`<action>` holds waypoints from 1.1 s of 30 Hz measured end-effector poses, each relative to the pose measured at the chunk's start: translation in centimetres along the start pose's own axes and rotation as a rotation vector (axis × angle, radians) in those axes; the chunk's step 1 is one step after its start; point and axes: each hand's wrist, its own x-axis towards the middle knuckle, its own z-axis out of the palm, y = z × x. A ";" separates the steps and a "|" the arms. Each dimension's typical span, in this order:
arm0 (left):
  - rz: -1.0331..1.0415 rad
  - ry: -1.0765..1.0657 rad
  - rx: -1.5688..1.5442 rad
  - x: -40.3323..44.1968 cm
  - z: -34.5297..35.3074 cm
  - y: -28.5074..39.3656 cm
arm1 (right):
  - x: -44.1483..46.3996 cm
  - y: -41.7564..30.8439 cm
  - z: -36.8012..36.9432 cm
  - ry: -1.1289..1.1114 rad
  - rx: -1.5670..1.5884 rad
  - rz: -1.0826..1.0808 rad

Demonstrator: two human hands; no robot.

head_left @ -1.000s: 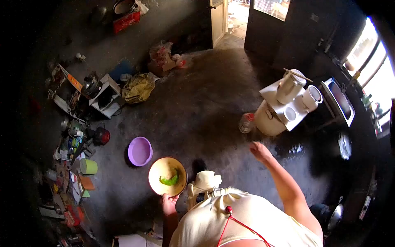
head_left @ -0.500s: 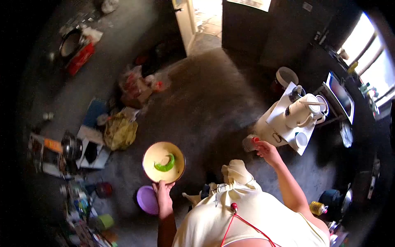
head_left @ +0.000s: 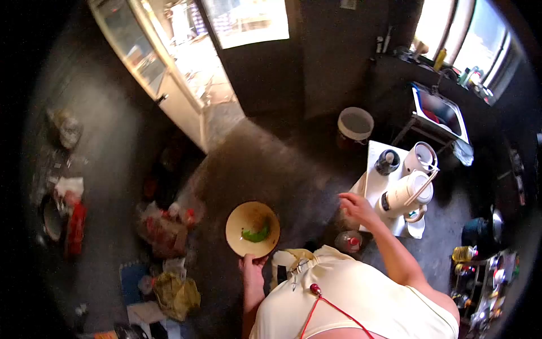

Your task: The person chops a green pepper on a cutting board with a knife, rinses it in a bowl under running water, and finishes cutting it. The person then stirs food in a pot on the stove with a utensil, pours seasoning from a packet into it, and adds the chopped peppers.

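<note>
A cream enamel bowl is in my left hand, held by its near rim at the lower middle of the head view. Inside it lies a curved green pepper. My right hand is held out beside the left edge of the white table, fingers loosely extended, with nothing visible in them. Below it, near my body, stands a clear jug with a red cap, apart from the hand. A white electric kettle is on the table, just right of my hand.
A dark-lidded container and another white pitcher share the table. Behind are a white bucket and a metal sink. Plastic bags lie on the floor at left. A door stands open ahead.
The view has swung toward the right, and the purple basin is out of frame. My right hand has moved away from the red-capped jug. My left hand still holds the bowl.
</note>
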 end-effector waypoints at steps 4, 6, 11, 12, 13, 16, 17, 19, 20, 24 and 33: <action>-0.042 -0.020 0.081 6.7 4.6 3.0 | 8.4 -5.8 1.1 -0.089 -0.263 -0.241; -0.052 -0.039 0.154 11.3 6.8 4.3 | 12.8 -7.8 0.8 -0.055 -0.377 -0.410; -0.062 -0.256 0.404 23.7 15.8 9.2 | 22.1 -12.0 -1.5 0.106 -0.337 -0.371; -0.050 -0.305 0.455 25.6 18.5 10.1 | 23.7 -12.7 -2.1 0.163 -0.351 -0.300; -0.057 -0.329 0.459 27.7 20.8 10.5 | 25.0 -13.4 -2.9 0.217 -0.367 -0.226; -0.106 -0.582 0.570 34.2 29.3 11.1 | 29.2 -14.6 -6.6 0.355 -0.386 -0.265; -0.113 -0.613 0.583 35.7 32.5 11.0 | 30.2 -15.2 -7.7 0.411 -0.401 -0.264; -0.165 -0.709 0.682 38.2 39.4 10.0 | 32.2 -16.4 -10.5 0.507 -0.399 -0.236; -0.181 -0.756 0.748 39.8 42.4 8.7 | 33.1 -16.8 -12.2 0.531 -0.389 -0.216; -0.232 -0.943 0.775 42.6 54.8 3.1 | 37.6 -20.1 -19.3 0.645 -0.437 -0.238; -0.323 -0.988 0.856 40.8 77.6 -7.9 | 54.8 -25.1 -39.1 0.757 -0.651 -0.212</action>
